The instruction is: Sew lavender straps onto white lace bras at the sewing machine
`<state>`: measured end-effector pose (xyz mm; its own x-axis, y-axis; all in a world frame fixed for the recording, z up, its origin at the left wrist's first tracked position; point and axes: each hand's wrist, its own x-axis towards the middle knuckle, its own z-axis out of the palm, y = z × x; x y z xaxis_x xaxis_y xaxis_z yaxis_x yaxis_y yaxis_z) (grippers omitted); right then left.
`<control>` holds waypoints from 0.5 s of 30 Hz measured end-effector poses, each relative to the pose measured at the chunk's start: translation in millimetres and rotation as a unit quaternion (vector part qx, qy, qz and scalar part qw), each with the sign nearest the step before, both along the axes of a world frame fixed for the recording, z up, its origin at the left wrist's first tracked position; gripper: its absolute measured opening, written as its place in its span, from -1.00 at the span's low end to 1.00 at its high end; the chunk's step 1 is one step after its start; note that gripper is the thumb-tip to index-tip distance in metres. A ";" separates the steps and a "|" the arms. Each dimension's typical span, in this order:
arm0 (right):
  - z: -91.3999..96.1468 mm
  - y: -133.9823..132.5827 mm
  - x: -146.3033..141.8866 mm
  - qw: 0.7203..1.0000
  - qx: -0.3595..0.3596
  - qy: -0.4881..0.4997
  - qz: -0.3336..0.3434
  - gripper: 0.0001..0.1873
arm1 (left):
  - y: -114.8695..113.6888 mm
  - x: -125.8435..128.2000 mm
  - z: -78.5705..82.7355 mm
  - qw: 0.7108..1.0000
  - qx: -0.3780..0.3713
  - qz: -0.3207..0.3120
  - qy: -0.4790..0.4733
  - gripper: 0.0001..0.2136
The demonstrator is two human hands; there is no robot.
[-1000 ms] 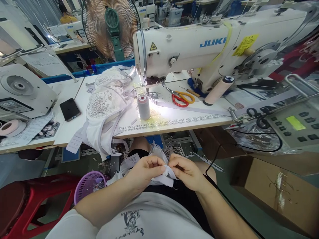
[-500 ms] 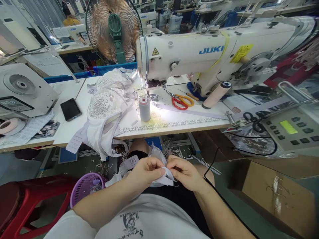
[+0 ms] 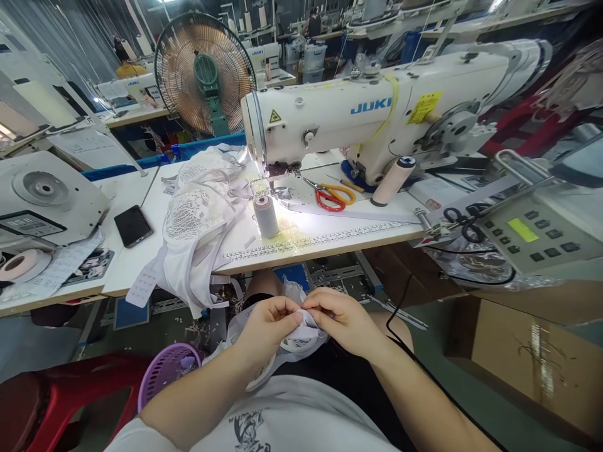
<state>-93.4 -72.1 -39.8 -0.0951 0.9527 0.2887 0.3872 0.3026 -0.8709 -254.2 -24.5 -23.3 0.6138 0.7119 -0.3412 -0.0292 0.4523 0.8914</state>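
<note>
Over my lap, my left hand (image 3: 266, 326) and my right hand (image 3: 343, 320) both pinch a small white fabric piece (image 3: 299, 336), fingertips nearly touching. The cloth bunches between the hands and hangs toward my thighs. Beyond them stands a white JUKI sewing machine (image 3: 358, 116) on the table (image 3: 330, 242), its lamp lighting the needle area. A grey thread spool (image 3: 266, 215) stands upright near the needle. A heap of white lace garments (image 3: 200, 207) lies on the table's left part and droops over the front edge.
Red and yellow scissors (image 3: 332, 196) lie under the machine arm beside a pale thread cone (image 3: 389, 181). A black phone (image 3: 132, 225) rests left. A control panel (image 3: 527, 235) sits right, a cardboard box (image 3: 532, 358) below it. A purple basket (image 3: 167, 373) and red stool (image 3: 56, 395) stand lower left; a fan (image 3: 205, 72) behind.
My hands have stayed together on the fabric and shifted slightly up in view. The camera tilted, showing more of the room behind the machine.
</note>
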 end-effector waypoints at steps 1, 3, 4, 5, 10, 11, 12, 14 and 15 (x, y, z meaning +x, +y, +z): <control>-0.3 -0.1 0.0 1.000 0.000 -0.006 -0.003 -0.83 | 0.0 0.4 -0.6 1.000 -0.001 0.002 -0.002 -0.75; -1.3 -1.7 0.0 1.000 -0.006 -0.016 -0.016 -0.82 | 0.0 1.5 -1.7 1.000 -0.006 0.009 -0.002 -0.73; -2.0 -3.2 -0.1 1.000 -0.013 -0.014 -0.023 -0.81 | 0.0 2.1 -2.4 1.000 -0.008 0.015 0.000 -0.73; -2.7 -5.2 -0.3 0.999 -0.022 -0.008 -0.030 -0.79 | 0.2 2.6 -3.1 1.000 -0.008 0.022 0.003 -0.72; -1.3 -13.9 -2.6 0.998 -0.038 0.028 -0.051 -0.78 | 1.2 4.2 -6.9 0.999 -0.004 0.031 0.013 -0.72; 0.1 -13.9 -3.2 0.998 -0.022 0.012 -0.055 -0.79 | 1.2 4.5 -7.2 1.000 -0.003 0.029 0.012 -0.72; 1.8 -13.2 -3.8 0.998 0.000 -0.011 -0.056 -0.80 | 1.1 4.7 -7.3 1.000 0.000 0.027 0.011 -0.72; 5.1 -10.2 -5.1 0.996 0.051 -0.063 -0.047 -0.83 | 0.7 5.3 -7.0 1.000 0.007 0.025 0.010 -0.72; 6.8 -8.6 -5.9 0.993 0.072 -0.086 -0.042 -0.83 | 0.5 5.4 -6.9 1.000 0.011 0.024 0.009 -0.72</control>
<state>-99.2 -80.7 -33.0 -0.0770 0.9093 0.4089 0.5560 0.3796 -0.7394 -248.7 -24.0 -30.2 0.5727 0.7480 -0.3353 -0.0341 0.4305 0.9020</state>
